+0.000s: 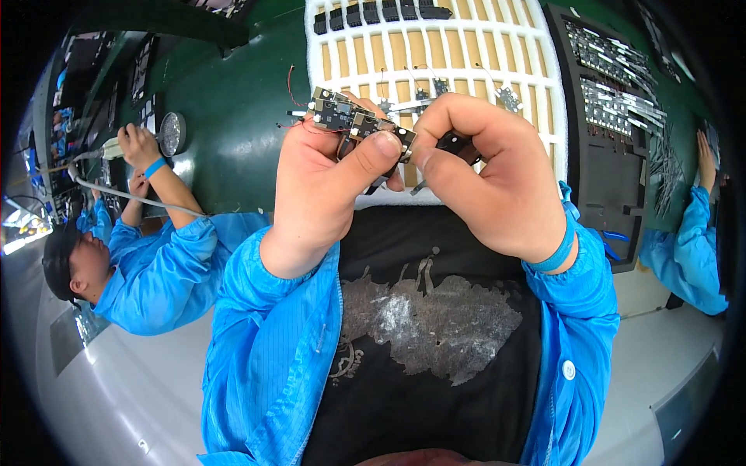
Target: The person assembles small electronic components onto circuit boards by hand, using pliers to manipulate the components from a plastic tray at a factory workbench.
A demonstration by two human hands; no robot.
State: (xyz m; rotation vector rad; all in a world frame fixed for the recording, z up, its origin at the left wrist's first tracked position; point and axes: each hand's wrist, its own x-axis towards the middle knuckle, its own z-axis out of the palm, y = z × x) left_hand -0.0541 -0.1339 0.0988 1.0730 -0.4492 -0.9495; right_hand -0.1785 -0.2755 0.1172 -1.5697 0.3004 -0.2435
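Board location: the board (334, 113) is raised in both hands at 12 o'clock, above the near edge of the foam tray (314, 58). Its long axis runs from 10 to 4 o'clock.

Left grip (315, 186): closed on the board. Your thumb presses the near face and your fingers back the far side; this appears to clamp the work firmly while leaving the 10 o'clock end exposed. The red wire (291, 84) hangs free at that end, likely so that it is not crushed.

Right grip (497, 179): narrow, with thumb and forefinger closed at the board's 4 o'clock end. The fingertips hide whether a small part is also pinched. A black part (457, 144) shows within the curl of your hand; you cannot tell from this view whether it is held. Two-handed support probably steadies the board for fine work.

The foam tray lies just beyond your hands, presumably for short reach. Its slots appear to separate the pieces: black parts (369, 14) at 12 o'clock, small boards (509, 99) at 1 o'clock.

The black tray (614, 175) stands at 2 o'clock, beside the foam tray, with board stacks (610, 109) grouped at its far end. The pliers (614, 236) lie at 3 o'clock, near your right sleeve (579, 299).
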